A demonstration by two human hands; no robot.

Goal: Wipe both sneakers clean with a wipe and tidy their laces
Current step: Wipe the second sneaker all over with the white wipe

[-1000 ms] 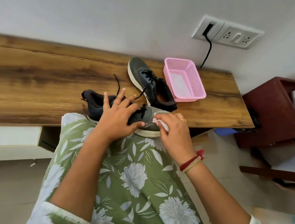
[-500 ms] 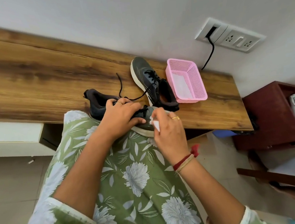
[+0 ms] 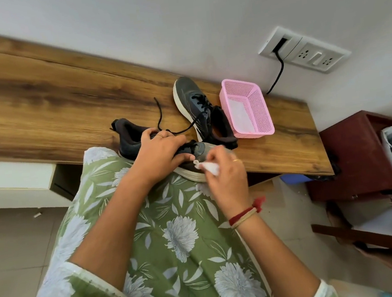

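Observation:
A dark grey sneaker (image 3: pixel 130 140) with a white sole lies on my lap at the wooden desk's (image 3: pixel 44 109) front edge, toe pointing right. My left hand (image 3: pixel 160 154) grips it across the laced middle. My right hand (image 3: pixel 225 171) pinches a crumpled white wipe (image 3: pixel 207 166) against the toe's near side. One loose black lace (image 3: pixel 159 115) trails up over the desk. The second dark sneaker (image 3: pixel 193 101) lies on the desk behind, toe pointing away, its laces loose.
A pink mesh basket (image 3: pixel 258 116) with a white sheet inside stands right of the second sneaker. A wall socket (image 3: pixel 307 53) with a black cable is above it. A dark red cabinet (image 3: pixel 356 153) stands at the right, by the desk's end.
My left hand's fingers curled from spread flat to gripping the sneaker. My right hand shifted the wipe along the toe towards the sole's near side.

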